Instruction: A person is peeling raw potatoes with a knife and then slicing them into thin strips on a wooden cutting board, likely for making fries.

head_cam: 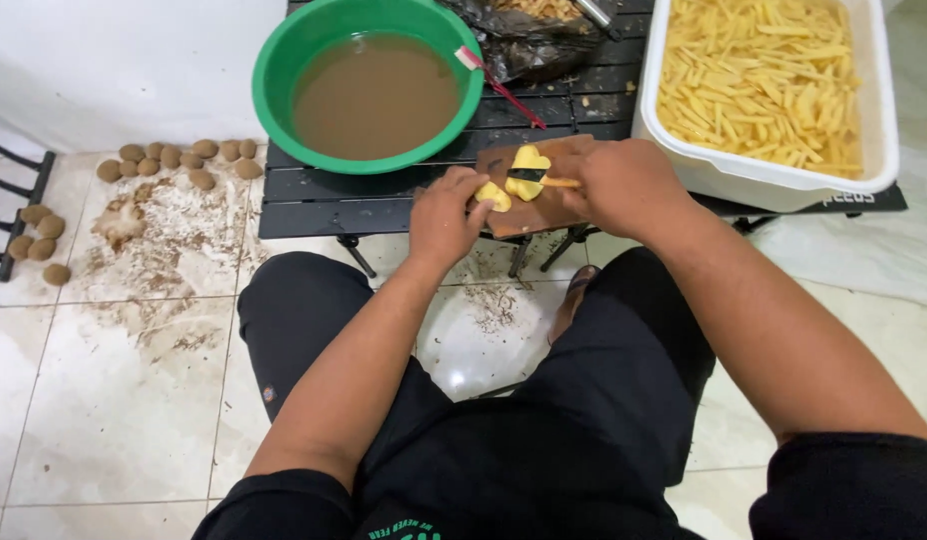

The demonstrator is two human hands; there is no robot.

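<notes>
Just above frame centre, the left hand (446, 215) pinched a potato piece (494, 195) on the board (554, 205); the knife (529, 174), gripped in the closed right hand (624, 185), lay just right of those fingers.

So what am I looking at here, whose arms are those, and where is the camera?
The camera sits on a person's head and looks down, so the two arms are the wearer's own; there is no machine. The person sits at a low black slatted table. On it lies a small wooden cutting board. The left hand steadies a peeled yellow potato, while the right hand holds a knife across it. Behind stand a green basin of brown water and a white tub full of cut potato strips. Unpeeled potatoes lie on the tiled floor to the left.
</notes>
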